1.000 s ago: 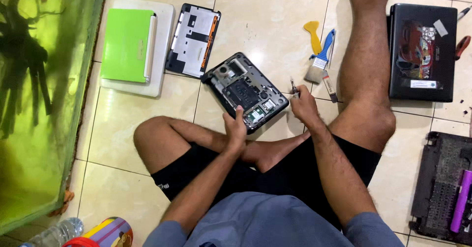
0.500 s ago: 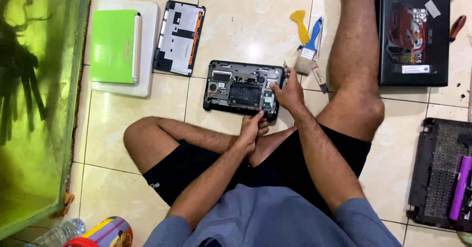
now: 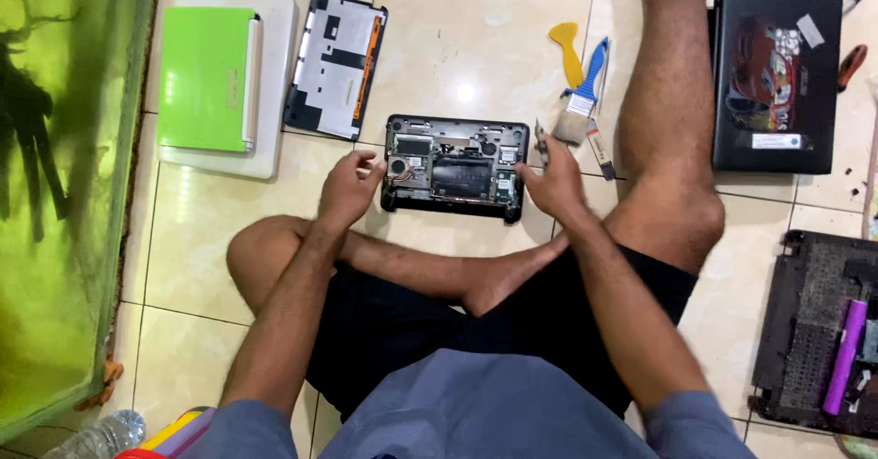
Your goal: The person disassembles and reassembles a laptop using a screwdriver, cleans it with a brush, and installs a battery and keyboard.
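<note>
A person sits on a pale tiled floor (image 3: 457, 29), one leg folded in and the other stretched forward, looking down at an opened small laptop base (image 3: 455, 167) that lies flat on the tiles just in front of the folded leg, its circuit board, round fan and dark inner parts exposed. The left hand (image 3: 348, 187) rests at the left edge of the laptop base, fingers curled and touching its corner, with nothing enclosed in the grip. The right hand (image 3: 552, 185) is at the right edge of the base, its grip clenched on a thin metal tool (image 3: 540, 141) that sticks up past the fingers. Just beyond the right hand lie a paintbrush with a blue handle (image 3: 583, 96) and a yellow plastic pry tool (image 3: 566, 49), touching each other. To the left of the base sits a detached black cover panel (image 3: 335, 66), inner side up, and farther left a closed green laptop (image 3: 206, 80) on a white one. Past the outstretched leg lies a closed black laptop with a sticker (image 3: 776, 80), and nearer the person another opened dark chassis (image 3: 814, 331) with a purple bar on it. A green-tinted glass tank (image 3: 55, 194) runs along the left side.
</note>
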